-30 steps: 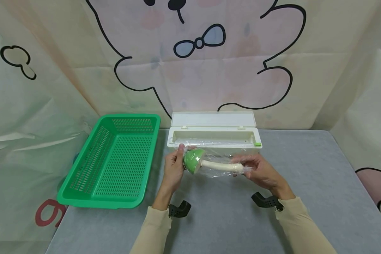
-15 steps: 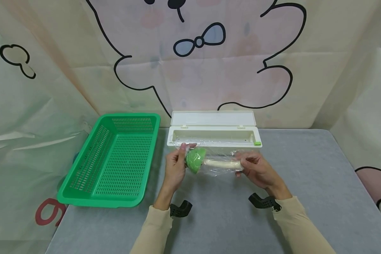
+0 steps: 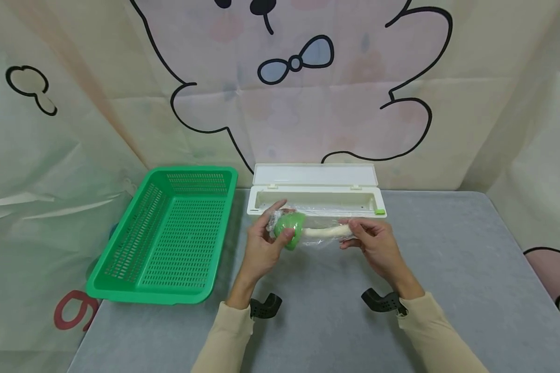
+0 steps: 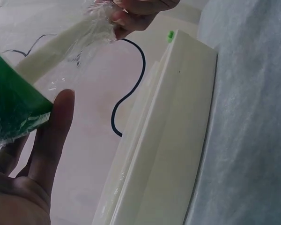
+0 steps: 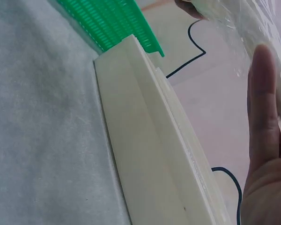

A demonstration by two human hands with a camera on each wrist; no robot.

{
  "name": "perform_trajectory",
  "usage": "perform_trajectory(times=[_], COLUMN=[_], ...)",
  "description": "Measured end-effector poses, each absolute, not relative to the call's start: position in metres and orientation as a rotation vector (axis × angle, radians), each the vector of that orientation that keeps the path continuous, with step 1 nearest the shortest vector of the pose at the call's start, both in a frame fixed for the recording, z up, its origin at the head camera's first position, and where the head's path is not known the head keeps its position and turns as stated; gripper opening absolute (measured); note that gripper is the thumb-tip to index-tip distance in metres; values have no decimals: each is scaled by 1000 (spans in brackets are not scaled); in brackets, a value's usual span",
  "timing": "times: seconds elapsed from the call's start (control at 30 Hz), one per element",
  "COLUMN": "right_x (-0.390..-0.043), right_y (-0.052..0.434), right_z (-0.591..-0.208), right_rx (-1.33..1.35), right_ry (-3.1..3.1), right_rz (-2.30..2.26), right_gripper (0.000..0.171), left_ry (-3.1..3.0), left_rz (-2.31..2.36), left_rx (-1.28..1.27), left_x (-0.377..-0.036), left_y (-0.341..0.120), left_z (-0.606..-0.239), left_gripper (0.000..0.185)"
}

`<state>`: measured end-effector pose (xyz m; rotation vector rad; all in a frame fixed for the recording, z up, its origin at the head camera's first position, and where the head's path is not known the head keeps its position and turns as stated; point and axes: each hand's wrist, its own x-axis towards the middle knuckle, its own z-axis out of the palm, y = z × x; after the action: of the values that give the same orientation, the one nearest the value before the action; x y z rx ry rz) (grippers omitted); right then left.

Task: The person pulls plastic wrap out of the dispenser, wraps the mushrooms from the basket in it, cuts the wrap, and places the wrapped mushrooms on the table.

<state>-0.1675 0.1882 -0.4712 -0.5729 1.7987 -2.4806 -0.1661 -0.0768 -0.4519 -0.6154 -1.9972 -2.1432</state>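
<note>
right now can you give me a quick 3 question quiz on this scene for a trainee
1. True or false: the green basket holds the toy mushroom.
2. Which hand grips the mushroom's green cap? A. left hand B. right hand
3. Fill in: the lid of the white film dispenser stands ____.

Key
1. False; both hands hold it, wrapped in cling film, above the table.
2. A
3. open

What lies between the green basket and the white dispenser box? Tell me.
Head view: only a narrow strip of bare grey table separates the green basket from the white dispenser box.
</note>
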Motion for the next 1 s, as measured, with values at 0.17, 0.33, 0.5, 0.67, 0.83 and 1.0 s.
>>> perform_trajectory(times=[0.17, 0.33, 0.5, 0.67, 0.83, 1.0], right_x=[-166, -165, -163, -163, -167, -168], right_y=[188, 185, 183, 181, 180, 179], right_z=[-465, -457, -452, -449, -449, -452], right_rx=[-673, -836, -770, -592, -671, -709], right_ry=[1826, 1759, 1861, 2057, 2075, 2047], right_rz=[-2362, -2236, -2162, -2055, -2001, -1994], right_gripper=[31, 37, 37, 51, 34, 31], left_ry=[-2024, -2025, -2043, -2176, -2326, -2317], left_rz=[-2105, -2073, -2021, -1929, -1802, -1768], left_rx=[-583, -557, -559, -556, -597, -584], left_x=[-164, -163, -163, -161, -159, -161], left_y=[-76, -74, -71, -70, -70, -68], left_z=[-449, -452, -453, -450, -448, -447], left_gripper=[44, 32, 38, 77, 70, 58])
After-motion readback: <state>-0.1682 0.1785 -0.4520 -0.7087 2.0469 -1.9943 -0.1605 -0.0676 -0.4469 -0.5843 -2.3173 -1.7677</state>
